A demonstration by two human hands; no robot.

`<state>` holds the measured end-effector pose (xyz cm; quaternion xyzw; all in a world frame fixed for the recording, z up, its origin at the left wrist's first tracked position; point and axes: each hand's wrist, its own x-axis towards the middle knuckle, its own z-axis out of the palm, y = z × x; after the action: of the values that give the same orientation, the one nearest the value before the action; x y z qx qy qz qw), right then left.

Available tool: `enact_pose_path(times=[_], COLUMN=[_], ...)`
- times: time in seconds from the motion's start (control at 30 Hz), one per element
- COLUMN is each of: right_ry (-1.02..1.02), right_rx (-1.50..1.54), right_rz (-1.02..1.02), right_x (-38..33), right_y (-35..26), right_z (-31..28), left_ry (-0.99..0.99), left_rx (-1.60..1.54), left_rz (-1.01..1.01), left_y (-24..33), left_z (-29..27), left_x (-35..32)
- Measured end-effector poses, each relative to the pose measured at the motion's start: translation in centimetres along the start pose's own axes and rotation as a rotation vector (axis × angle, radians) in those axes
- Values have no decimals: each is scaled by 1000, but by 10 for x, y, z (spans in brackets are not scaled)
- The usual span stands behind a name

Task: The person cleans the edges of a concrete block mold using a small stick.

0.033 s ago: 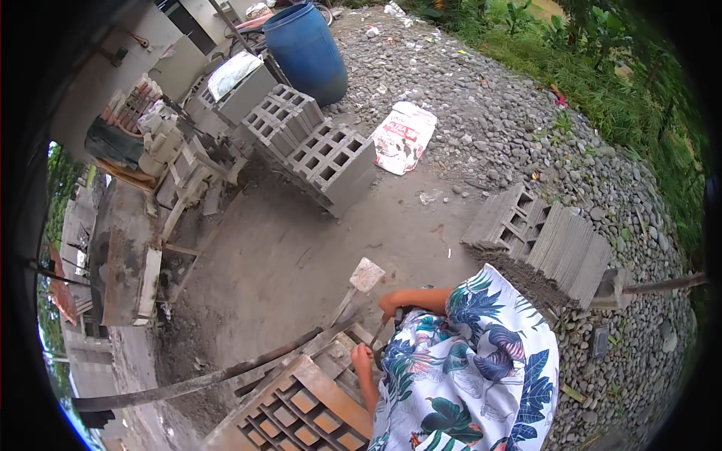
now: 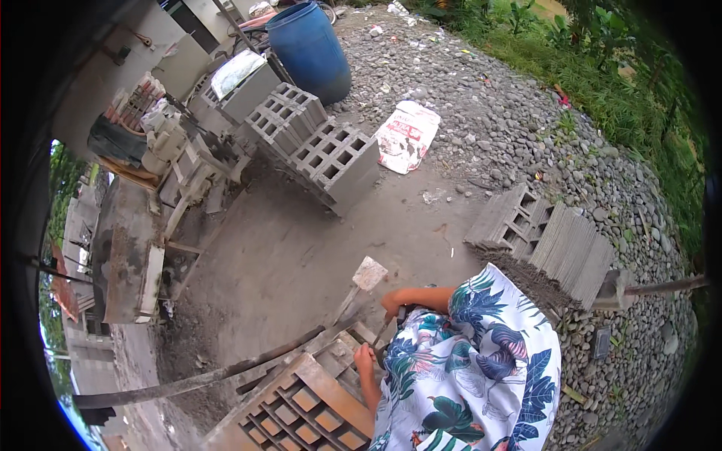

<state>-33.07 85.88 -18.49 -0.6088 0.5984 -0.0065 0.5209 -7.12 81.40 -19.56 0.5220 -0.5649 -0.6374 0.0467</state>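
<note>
My right hand point(image 2: 391, 302) is closed round what looks like the upper part of a thin, dark rod point(image 2: 381, 332). Lower down, my left hand point(image 2: 365, 355) is also closed, at the rod's other end. Both are close in front of my white, leaf-patterned shirt point(image 2: 466, 361), which hides part of the rod. Beside my left forearm lies a rusty metal block mould point(image 2: 333, 381) with rows of rectangular openings. A long, dark bar point(image 2: 218, 376) runs past it to the left. Beyond my hands, a pale square piece point(image 2: 369, 273) sits at the end of a narrow shaft.
Grey hollow blocks point(image 2: 353, 184) stand stacked ahead, near a blue drum point(image 2: 308, 52) and a white-and-red sack point(image 2: 407, 137). More blocks point(image 2: 568, 244) stand at right on gravel point(image 2: 511, 143). At left is a worn wooden-and-metal structure point(image 2: 124, 255). Green plants point(image 2: 624, 113) grow at far right.
The whole view has shifted very slightly. Both hands keep the same place and grip.
</note>
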Motion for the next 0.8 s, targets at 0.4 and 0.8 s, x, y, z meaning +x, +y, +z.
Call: enact_pose_path(times=[0.4, 0.8], right_ry=[-21, -47], right_rx=[94, 1], right_rz=[5, -31], right_x=[38, 23], right_y=[38, 35], right_z=[17, 28], left_ry=[-52, 32], left_rx=[-8, -584], left_rz=[0, -467], left_y=[-42, -83], left_z=[8, 38], left_x=[4, 11])
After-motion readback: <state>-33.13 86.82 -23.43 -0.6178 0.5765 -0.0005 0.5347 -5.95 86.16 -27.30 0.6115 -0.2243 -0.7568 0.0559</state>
